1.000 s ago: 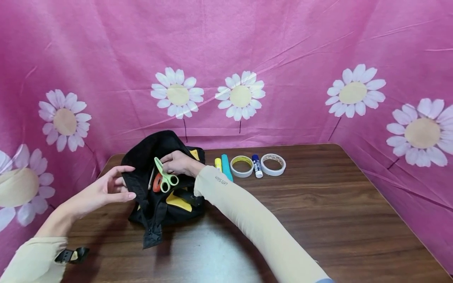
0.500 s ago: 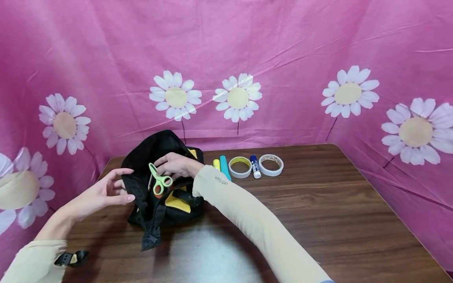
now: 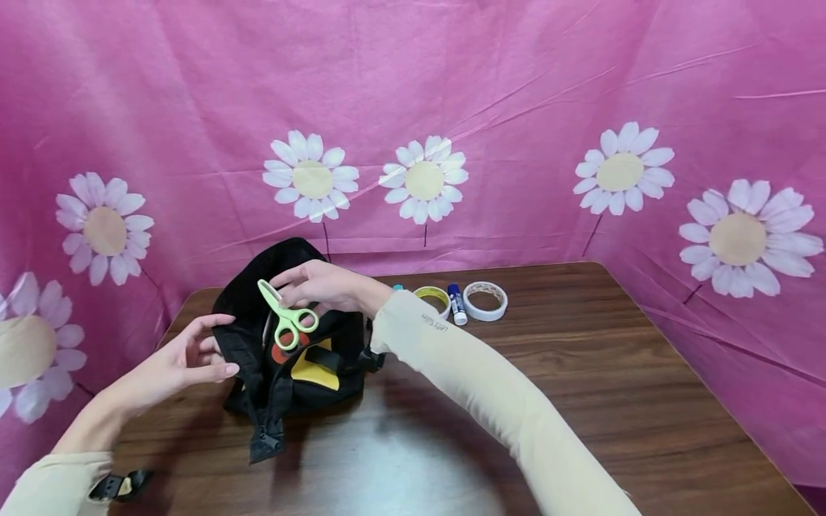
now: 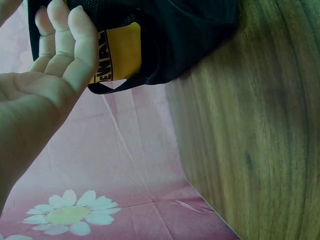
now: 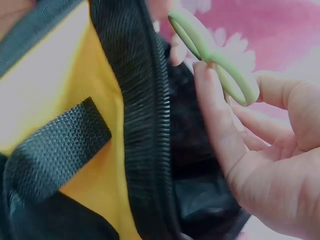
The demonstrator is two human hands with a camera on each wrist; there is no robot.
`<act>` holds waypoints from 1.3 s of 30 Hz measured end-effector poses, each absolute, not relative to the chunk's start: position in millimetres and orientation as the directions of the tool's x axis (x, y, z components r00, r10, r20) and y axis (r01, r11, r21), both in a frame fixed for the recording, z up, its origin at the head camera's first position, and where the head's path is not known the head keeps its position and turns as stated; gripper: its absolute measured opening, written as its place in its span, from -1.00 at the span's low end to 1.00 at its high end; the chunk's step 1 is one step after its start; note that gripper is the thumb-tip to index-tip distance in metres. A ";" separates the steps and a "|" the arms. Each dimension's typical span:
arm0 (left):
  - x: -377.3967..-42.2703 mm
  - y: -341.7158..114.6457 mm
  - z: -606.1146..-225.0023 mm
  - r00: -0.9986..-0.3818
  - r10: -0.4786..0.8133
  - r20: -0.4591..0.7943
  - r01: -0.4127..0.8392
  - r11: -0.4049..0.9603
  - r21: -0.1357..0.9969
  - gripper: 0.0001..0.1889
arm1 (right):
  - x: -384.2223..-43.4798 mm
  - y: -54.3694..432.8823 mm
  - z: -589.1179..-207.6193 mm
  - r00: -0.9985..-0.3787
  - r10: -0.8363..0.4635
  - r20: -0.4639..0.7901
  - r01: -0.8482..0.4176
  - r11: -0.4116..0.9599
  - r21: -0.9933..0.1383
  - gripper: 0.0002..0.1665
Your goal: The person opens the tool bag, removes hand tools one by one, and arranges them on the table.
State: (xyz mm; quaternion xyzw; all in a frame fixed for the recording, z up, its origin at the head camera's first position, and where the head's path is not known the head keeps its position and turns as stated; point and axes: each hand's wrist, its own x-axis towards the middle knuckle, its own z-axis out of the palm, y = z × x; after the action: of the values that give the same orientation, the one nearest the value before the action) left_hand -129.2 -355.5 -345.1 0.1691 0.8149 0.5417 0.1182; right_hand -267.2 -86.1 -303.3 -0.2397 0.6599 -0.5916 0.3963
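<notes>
green scissors [image 3: 286, 313] are now raised slightly, at the black bag [image 3: 323, 399] opening; grip: pinched by right hand [image 3: 320, 283]. not yet released, so step is likely mid-transfer. bag edge is touched by left hand [image 3: 183, 360]; can't tell if clasped.

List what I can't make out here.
Head view: teal item, mostly behind right sleeve.
Head view: red item's full shape, behind scissors.
Head view: glue stick's print, too small.
Left wrist view: part of the bag, cut off by the top edge.
Right wrist view: scissors' blades, behind handles and right hand.
</notes>
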 end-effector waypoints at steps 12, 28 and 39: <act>-116.2 -350.6 -340.5 -0.939 0.340 -0.051 0.074 0.345 0.936 -0.30 | -257.0 9.9 -275.0 -0.588 -0.801 -0.117 0.075 0.090 -0.993 -0.45; -108.5 -328.2 -349.7 -0.972 0.225 -0.063 0.003 0.281 0.960 -0.35 | -277.0 204.2 -335.2 -0.857 -0.496 -0.144 0.133 0.058 -0.989 -0.28; -114.8 -330.2 -352.7 -0.956 0.266 -0.122 -0.053 0.254 0.966 -0.40 | -293.6 290.4 -393.5 -0.908 -0.358 -0.217 0.240 -0.022 -0.970 -0.30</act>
State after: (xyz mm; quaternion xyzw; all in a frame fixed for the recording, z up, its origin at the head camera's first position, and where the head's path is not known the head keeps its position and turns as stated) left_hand -114.8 -330.2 -352.7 0.0683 0.7809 0.6068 0.1313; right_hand -293.6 290.4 -393.5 -0.0441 0.6671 -0.7135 0.2097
